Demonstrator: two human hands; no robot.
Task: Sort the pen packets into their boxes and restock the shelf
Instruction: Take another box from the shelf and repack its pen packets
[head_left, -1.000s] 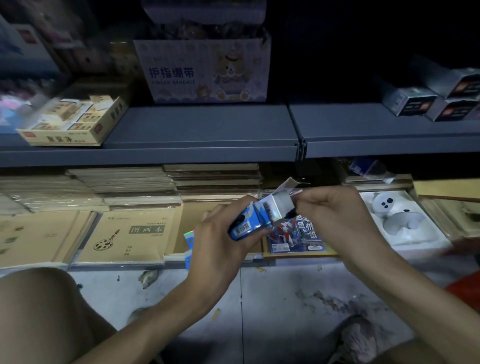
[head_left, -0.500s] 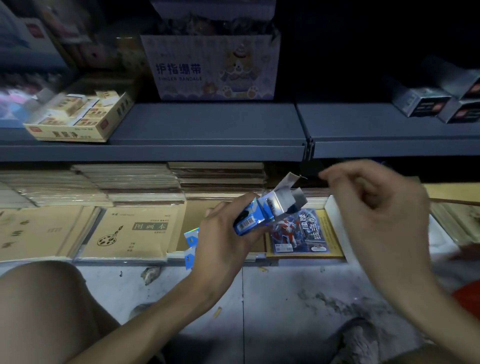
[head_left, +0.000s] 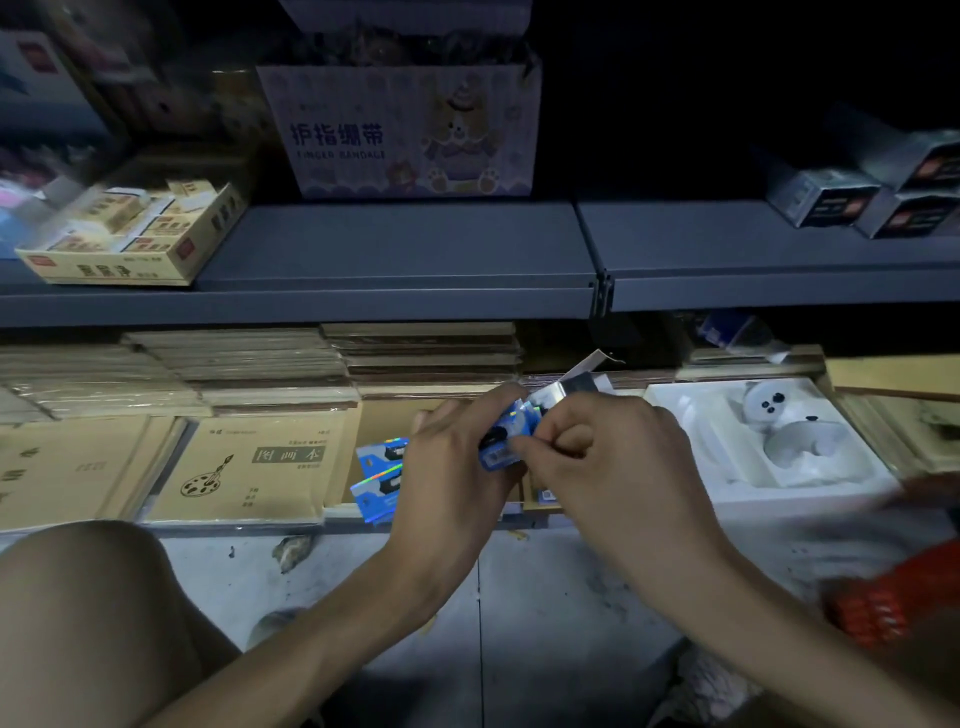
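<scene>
Bare-limbed person seen from above in dim light

The left hand and right hand are uncovered. The left forearm and right forearm run bare all the way to the near edge of the view. A bare, rounded left knee fills the near-left corner. Near right, a pale shoe shows between the arm and the floor, too blurred to tell more.

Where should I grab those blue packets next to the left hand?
Probably pinch the blue packets by their near ends, coming from the front: those ends point forward and lie free, while the left hand covers their right side.
</scene>
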